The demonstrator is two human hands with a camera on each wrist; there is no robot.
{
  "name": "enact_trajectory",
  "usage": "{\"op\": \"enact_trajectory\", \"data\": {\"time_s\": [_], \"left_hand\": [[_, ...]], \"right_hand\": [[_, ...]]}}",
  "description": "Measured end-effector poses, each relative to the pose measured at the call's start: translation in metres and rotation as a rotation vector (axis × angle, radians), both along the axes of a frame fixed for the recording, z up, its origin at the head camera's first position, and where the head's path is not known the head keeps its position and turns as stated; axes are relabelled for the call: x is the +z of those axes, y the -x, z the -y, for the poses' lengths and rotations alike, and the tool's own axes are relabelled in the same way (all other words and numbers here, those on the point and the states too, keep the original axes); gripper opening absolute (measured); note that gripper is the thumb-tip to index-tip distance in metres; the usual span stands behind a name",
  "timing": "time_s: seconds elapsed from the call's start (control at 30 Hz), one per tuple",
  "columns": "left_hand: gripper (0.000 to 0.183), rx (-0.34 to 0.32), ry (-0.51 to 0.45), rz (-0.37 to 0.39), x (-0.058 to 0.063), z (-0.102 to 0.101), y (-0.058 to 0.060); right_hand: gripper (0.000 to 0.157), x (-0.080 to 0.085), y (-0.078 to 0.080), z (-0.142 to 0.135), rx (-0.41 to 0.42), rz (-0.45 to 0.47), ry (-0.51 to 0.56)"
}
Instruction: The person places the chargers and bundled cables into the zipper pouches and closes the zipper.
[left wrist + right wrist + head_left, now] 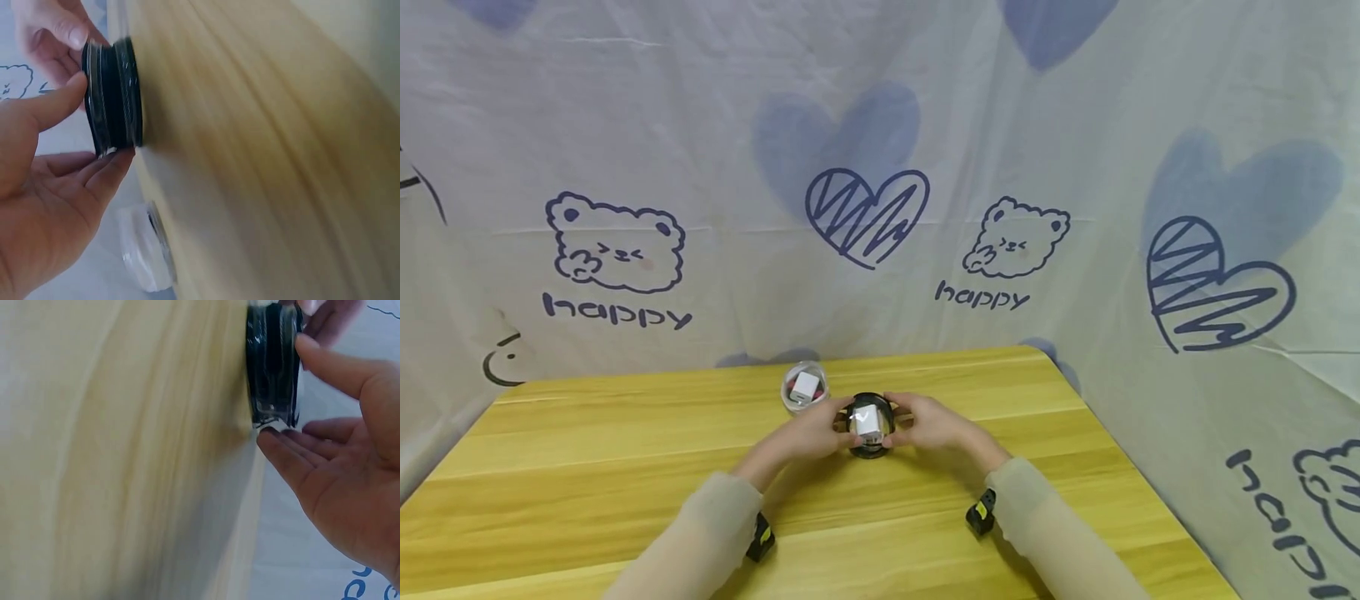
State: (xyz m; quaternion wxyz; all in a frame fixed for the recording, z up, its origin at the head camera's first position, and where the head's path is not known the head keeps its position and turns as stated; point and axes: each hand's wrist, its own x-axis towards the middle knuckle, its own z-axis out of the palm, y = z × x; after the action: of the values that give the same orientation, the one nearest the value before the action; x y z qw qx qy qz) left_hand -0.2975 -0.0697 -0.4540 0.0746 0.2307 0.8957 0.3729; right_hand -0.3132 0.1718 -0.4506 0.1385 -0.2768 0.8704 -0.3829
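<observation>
Between both hands is a round black cable coil [868,454] with a white charger plug [867,422] in its middle. In the left wrist view the coil [114,94] appears edge-on, dark and glossy, close over the table. My left hand [812,429] grips its left side, thumb on the near face and fingers curled at the edge. From the opposite side my right hand [931,423] holds it the same way; in the right wrist view its thumb and fingertips meet the coil [273,369].
Behind and left of my left hand lies a white cable coil [787,392] with another white plug [805,387]. The yellow wood-grain table [625,467] ends at a printed cloth [737,275] hanging behind it and on the right.
</observation>
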Motion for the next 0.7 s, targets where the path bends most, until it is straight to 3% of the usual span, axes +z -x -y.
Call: {"op": "enact_trajectory", "data": {"time_s": [0.17,0.33,0.7], "left_hand": [[0.072,0.063,0.002,-0.026,-0.001,-0.011,0.005],[0.074,0.096,-0.028,-0.004,-0.002,-0.019,0.012],[0.073,0.145,-0.08,0.008,-0.012,-0.027,0.033]], "right_hand": [[0.073,-0.004,0.006,0.001,-0.068,-0.031,-0.013],[0.063,-0.004,0.009,0.004,-0.122,-0.054,-0.025],[0.057,-0.008,0.022,0.014,-0.171,-0.124,-0.1]]}}
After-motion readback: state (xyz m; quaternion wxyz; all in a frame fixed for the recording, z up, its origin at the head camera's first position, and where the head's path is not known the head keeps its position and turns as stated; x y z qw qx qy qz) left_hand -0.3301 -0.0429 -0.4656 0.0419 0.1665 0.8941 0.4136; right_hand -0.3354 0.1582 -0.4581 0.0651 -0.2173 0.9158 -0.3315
